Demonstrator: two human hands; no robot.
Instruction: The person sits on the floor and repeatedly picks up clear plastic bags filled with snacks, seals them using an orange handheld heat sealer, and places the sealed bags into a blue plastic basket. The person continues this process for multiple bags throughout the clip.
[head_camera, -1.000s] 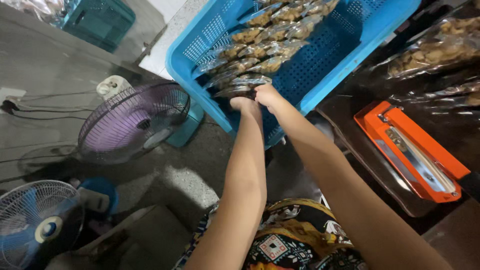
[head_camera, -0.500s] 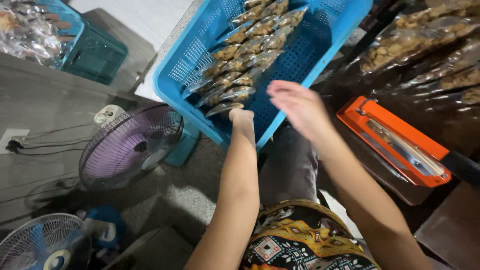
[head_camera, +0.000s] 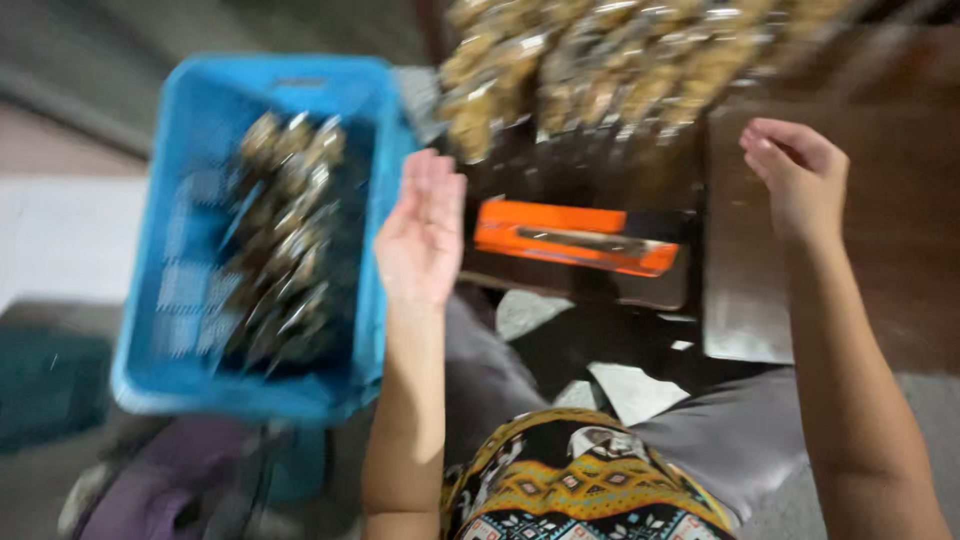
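Head view, blurred. Left hand (head_camera: 420, 232) raised, palm open, grip empty, just beside blue crate (head_camera: 160, 380) rim; packets (head_camera: 285, 240) inside. Right hand (head_camera: 795, 175) loosely curled, empty, over bare tabletop (head_camera: 900, 250). Orange sealer (head_camera: 570, 238) lies between hands.

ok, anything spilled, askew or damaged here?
Nothing stands out. Packets sit inside the blue basket, more lie piled on the dark table behind the orange sealer. Both hands, left and right, are empty. The picture is blurred.
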